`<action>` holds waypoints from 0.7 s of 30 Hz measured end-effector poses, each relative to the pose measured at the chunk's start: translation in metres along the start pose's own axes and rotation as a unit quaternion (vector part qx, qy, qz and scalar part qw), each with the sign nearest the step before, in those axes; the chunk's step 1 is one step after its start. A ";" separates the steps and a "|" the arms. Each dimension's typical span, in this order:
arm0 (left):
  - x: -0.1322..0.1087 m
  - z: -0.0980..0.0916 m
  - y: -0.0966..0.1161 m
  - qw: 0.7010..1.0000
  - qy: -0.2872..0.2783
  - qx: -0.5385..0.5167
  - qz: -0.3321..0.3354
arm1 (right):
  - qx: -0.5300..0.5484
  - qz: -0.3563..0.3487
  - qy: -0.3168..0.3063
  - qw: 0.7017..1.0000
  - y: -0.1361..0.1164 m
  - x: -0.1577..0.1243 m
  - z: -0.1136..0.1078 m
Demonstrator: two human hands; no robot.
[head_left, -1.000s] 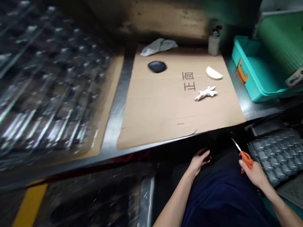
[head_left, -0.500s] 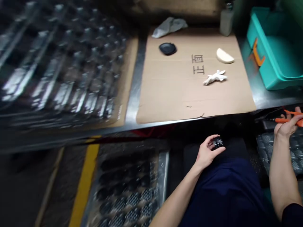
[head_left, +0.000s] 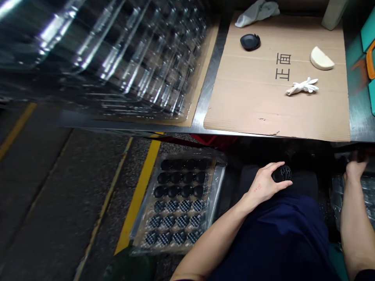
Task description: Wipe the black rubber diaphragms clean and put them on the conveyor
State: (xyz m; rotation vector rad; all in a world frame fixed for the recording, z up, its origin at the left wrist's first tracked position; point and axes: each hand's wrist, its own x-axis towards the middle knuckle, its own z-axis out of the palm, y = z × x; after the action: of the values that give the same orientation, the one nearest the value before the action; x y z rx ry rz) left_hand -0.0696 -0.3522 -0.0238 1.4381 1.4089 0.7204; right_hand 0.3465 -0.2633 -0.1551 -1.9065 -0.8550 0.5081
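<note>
My left hand is closed around a small black round part with slots in its face, held between thumb and fingers above my lap. Out at the right edge, my right hand reaches into a dark space below the table edge. Its fingers are blurred and in shadow, and whether they hold anything does not show. Beneath that hand lies a clear plastic tray, partly covered by my forearm.
On the table, a cardboard sheet carries a black dish-like part, a cream half-round block, a white glove and a grey cloth. Stacked clear trays stand left. Below is a tray of black parts. A teal bin stands right.
The view has swung left. The orange-handled tool seen in my right hand earlier is no longer visible there. My left hand still holds the black part, turned differently.
</note>
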 end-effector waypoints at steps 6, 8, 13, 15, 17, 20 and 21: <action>0.007 -0.007 -0.001 0.984 -0.057 0.155 -0.065 | -0.146 0.066 -0.225 0.961 0.038 -0.077 0.033; 0.007 -0.008 -0.001 0.980 -0.057 0.174 -0.074 | -0.208 0.023 -0.272 0.939 0.032 -0.091 0.046; 0.004 -0.011 -0.005 0.974 -0.067 0.205 -0.064 | -0.280 -0.051 -0.327 0.901 -0.005 -0.110 0.080; 0.003 -0.013 -0.009 0.972 -0.059 0.218 -0.064 | -0.281 -0.062 -0.377 0.880 -0.014 -0.117 0.096; 0.001 -0.015 -0.013 0.971 -0.048 0.224 -0.064 | -0.285 -0.079 -0.439 0.848 -0.014 -0.123 0.113; -0.004 -0.019 -0.024 0.976 -0.042 0.207 -0.059 | -0.331 -0.097 -0.519 0.782 0.000 -0.135 0.146; -0.007 -0.022 -0.032 0.978 -0.038 0.198 -0.062 | -0.352 -0.099 -0.539 0.759 0.005 -0.139 0.159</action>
State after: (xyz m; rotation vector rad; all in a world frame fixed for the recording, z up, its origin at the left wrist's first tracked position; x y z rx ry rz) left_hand -0.1031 -0.3581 -0.0432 1.6403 1.6275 0.3098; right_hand 0.1512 -0.2739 -0.2343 -2.0302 -2.2289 1.3513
